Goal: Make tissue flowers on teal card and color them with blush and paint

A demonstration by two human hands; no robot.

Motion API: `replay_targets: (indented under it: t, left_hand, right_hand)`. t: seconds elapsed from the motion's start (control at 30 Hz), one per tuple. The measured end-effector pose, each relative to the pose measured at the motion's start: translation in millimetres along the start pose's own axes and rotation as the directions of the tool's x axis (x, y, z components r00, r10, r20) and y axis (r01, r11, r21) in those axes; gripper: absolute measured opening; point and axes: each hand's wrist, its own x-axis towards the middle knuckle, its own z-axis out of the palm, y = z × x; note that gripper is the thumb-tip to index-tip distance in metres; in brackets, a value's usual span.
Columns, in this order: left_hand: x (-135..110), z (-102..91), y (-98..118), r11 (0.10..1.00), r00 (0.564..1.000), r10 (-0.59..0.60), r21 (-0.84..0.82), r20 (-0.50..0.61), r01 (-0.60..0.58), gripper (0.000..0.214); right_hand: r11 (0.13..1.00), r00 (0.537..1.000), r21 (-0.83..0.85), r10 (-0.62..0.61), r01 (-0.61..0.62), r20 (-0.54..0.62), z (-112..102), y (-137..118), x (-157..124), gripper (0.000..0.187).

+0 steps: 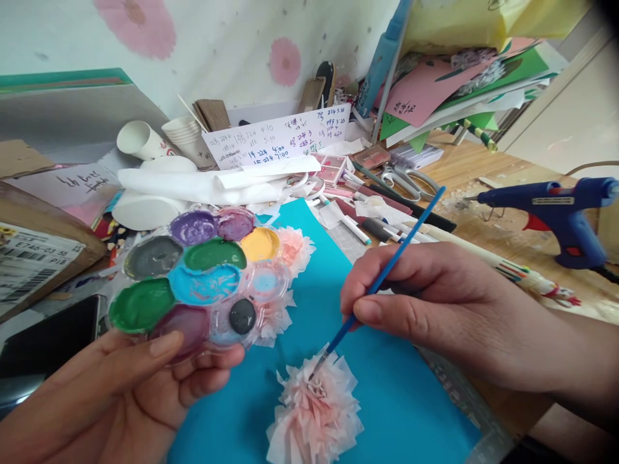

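My left hand (140, 386) grips a clear plastic paint palette (220, 309) by its near edge, thumb on top. Its wells hold green, blue, purple, grey, yellow and dark paint. Between thumb and fingers, my right hand (416, 309) pinches a thin blue paintbrush (387, 277). The brush tip touches the middle of a pink tissue-paper flower (316, 412) lying on a blue sheet (387, 386). Farther back on the sheet, other pink paper flowers (296, 251) are partly hidden by the palette.
A blue hot glue gun (565, 216) lies at the right. Scissors (411, 180), markers and white paper rolls (203, 187) crowd the back. Paper cups (145, 140) stand at back left. A phone-like dark device (53, 341) and cardboard box (39, 251) sit at the left.
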Motion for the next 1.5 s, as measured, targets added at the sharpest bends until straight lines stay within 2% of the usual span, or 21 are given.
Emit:
replay_targets:
  t: [0.63,0.93,1.37,1.5]
  left_hand:
    - [4.2,-5.1,-2.2,0.999,0.998,0.027,0.028,0.058,-0.028,0.027]
    - [0.9,-5.3,-0.5,0.994,0.992,0.058,0.083,0.108,-0.067,0.025]
    - [2.2,-5.6,-2.3,0.995,0.993,0.068,0.061,0.092,-0.074,0.024]
    - [1.8,-5.5,-2.4,0.995,0.993,0.068,0.070,0.095,-0.074,0.025]
  right_hand:
    - [0.999,1.000,0.024,0.026,-0.026,0.004,3.4,-0.2,1.2,0.013]
    - [0.998,0.999,0.054,-0.030,0.031,-0.018,-2.9,1.0,-1.5,0.010]
    - [1.000,1.000,-0.005,-0.002,0.002,-0.011,-3.5,1.0,-3.4,0.012]
    - [1.000,1.000,0.028,-0.006,0.007,-0.020,-4.9,1.1,-3.9,0.010]
